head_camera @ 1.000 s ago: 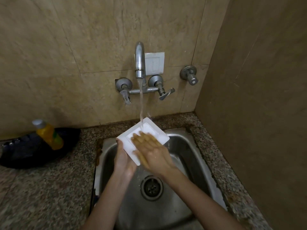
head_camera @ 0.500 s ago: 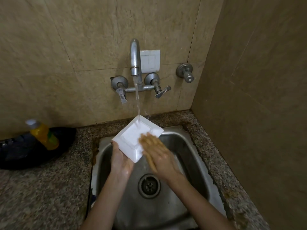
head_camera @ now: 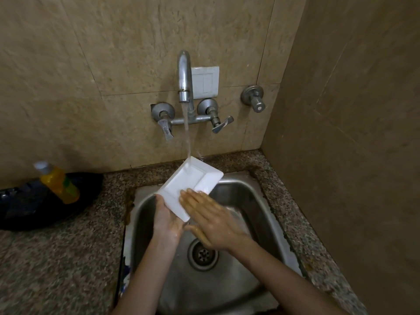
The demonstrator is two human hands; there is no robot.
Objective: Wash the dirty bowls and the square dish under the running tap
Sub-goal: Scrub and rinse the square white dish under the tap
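A white square dish (head_camera: 190,181) is tilted over the steel sink (head_camera: 247,201), its far corner under the stream from the running tap (head_camera: 184,78). My left hand (head_camera: 167,218) grips the dish's near left edge from below. My right hand (head_camera: 211,220) lies flat with its fingers spread on the dish's near right part, wet and yellowish. No bowls are in view.
A yellow soap bottle (head_camera: 58,183) lies on a black pan (head_camera: 29,208) on the speckled granite counter (head_camera: 56,264) at the left. A wall closes the right side. The drain (head_camera: 203,254) sits below my hands. A switch plate (head_camera: 205,81) is behind the tap.
My right hand has slid back from the dish's middle toward its near edge. The dish stays under the stream in my left hand; the view shifted slightly.
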